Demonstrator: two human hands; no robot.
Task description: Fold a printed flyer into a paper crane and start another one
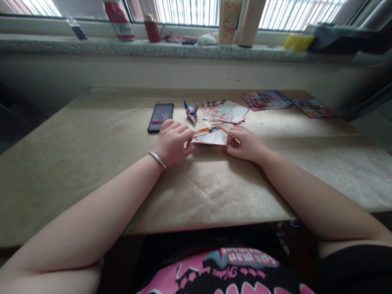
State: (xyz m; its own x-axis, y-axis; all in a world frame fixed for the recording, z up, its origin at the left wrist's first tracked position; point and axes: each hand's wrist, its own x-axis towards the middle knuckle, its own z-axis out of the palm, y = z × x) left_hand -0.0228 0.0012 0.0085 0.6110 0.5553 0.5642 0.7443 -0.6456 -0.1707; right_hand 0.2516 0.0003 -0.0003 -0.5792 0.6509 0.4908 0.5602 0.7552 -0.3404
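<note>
Between my two hands is a printed paper sheet point(212, 136), white with orange and red parts and faint creases, its near edge a little off the table. My left hand point(175, 141), with a silver bangle at the wrist, pinches the sheet's left end. At the right end, the curled fingers of my right hand point(243, 143) grip it. Just beyond the sheet lies a fanned pile of similar printed papers point(228, 111). Left of that pile sits a folded paper crane point(191, 111) in dark blue and red. A smartphone point(161, 116) with its screen lit lies by my left hand.
Colourful printed cards point(267, 100) lie stacked at the back right, with another small stack point(314, 108) beside them. The table point(76, 163) has a beige cover. Behind it, a stone windowsill point(92, 48) bears a red can point(119, 20), a patterned cup point(229, 20) and a yellow block point(298, 41).
</note>
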